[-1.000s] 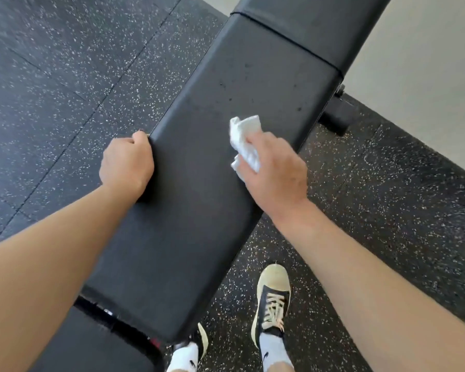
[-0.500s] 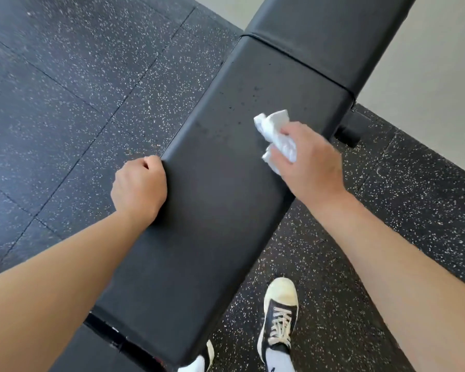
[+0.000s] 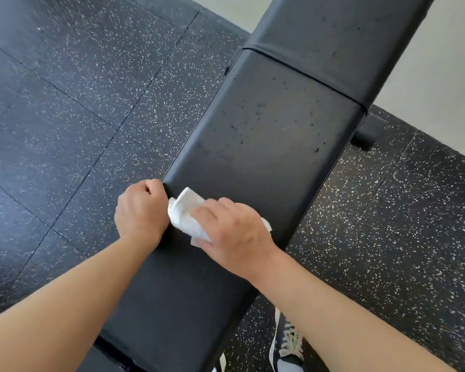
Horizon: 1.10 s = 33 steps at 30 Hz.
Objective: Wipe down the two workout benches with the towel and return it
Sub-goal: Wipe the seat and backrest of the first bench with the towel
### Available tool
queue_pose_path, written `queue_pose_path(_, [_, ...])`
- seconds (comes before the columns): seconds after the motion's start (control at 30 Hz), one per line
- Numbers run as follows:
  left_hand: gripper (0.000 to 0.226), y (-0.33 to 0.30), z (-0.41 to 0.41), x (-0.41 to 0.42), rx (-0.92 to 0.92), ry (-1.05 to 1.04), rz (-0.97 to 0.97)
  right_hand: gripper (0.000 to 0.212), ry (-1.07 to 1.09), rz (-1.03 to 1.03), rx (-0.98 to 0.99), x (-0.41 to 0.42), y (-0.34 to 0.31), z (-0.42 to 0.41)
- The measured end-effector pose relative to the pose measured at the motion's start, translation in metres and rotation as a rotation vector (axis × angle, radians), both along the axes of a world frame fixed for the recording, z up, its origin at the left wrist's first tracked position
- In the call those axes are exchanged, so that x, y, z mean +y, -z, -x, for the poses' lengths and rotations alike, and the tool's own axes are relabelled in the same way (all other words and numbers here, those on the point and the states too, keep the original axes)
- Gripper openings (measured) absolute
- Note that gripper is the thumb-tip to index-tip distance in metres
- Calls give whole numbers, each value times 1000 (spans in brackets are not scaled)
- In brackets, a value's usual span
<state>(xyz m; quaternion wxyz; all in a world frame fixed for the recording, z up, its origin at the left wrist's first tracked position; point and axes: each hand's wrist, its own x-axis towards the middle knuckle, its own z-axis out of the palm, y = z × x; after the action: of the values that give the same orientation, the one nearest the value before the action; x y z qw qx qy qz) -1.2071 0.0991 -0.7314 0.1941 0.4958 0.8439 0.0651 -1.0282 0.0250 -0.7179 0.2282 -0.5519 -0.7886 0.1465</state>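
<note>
My right hand [image 3: 231, 232] pinched the crumpled towel [image 3: 185, 214] against the desk [image 3: 266, 135], hard by my left hand [image 3: 141, 210] curled on its edge (the unwiped pad ran away up-right)

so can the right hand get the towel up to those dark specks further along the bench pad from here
Probably yes. The right hand holds the towel flat on the bench pad, and the pad between it and the dark specks lies bare. The left hand grips the pad's edge, off to the side.
</note>
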Motion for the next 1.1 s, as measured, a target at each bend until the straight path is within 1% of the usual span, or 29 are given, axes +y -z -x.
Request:
queue_pose_path(0.03, [40, 1, -1, 0, 7, 3, 2, 41, 39, -22, -8, 10, 1, -22])
queue_pose_path(0.07, [40, 1, -1, 0, 14, 5, 3, 40, 123, -40, -9, 23, 3, -47])
queue_pose_path(0.13, [42, 2, -1, 0, 26, 8, -3, 40, 371, -39, -22, 52, 8, -104])
queue_pose_path(0.2, [43, 5, 1, 0, 38, 6, -20, 40, 554, -18, -10, 76, 13, -149])
queue_pose_path(0.27, [41, 8, 2, -1, 37, 4, -37, 35, 656, -21, 33, 85, 16, -159])
queue_pose_path(0.3, [40, 8, 2, -1, 33, 6, -36, 35, 685, -23, 21, 83, 16, -150])
queue_pose_path(0.37, [39, 6, 0, 0, 37, 16, -26, 35, 660, -17, -44, 67, 13, -113])
queue_pose_path(0.4, [39, 4, 0, 0, 41, 21, -23, 35, 593, -9, -80, 54, 11, -86])
queue_pose_path(0.43, [40, 3, 0, 0, 38, 24, -21, 34, 497, -1, -80, 39, 9, -57])
queue_pose_path(0.53, [41, 3, 1, 1, 23, 21, -13, 28, 189, -29, 23, -5, 6, 19])
queue_pose_path(0.6, [41, 5, 2, 3, 19, 5, -5, 18, 70, -13, 46, -16, 7, 39])
queue_pose_path(0.67, [41, 6, 4, 3, 13, -5, -3, 15, 32, 22, 92, -8, 6, 32])
queue_pose_path(0.73, [40, 7, 2, 2, 17, 15, -8, 17, 54, -16, 81, 11, 5, 9])
queue_pose_path(0.77, [40, 6, 2, 2, 25, 28, -12, 21, 97, -52, 56, 24, 6, -6])
queue_pose_path(0.83, [41, 5, 2, 2, 37, 34, -12, 31, 249, -89, 32, 59, 9, -34])
queue_pose_path(0.9, [41, 7, 2, 2, 39, 29, -3, 33, 427, -44, 61, 95, 8, -48])
queue_pose_path(0.97, [40, 7, 2, 1, 25, 27, -6, 33, 552, 10, 67, 123, 7, -40])
queue_pose_path(1.03, [39, 8, 2, 0, 13, 33, -16, 33, 567, 37, 34, 141, 5, -16])
queue_pose_path(1.1, [37, 9, 5, 1, 18, 26, -5, 35, 492, 39, 32, 145, 2, 15])
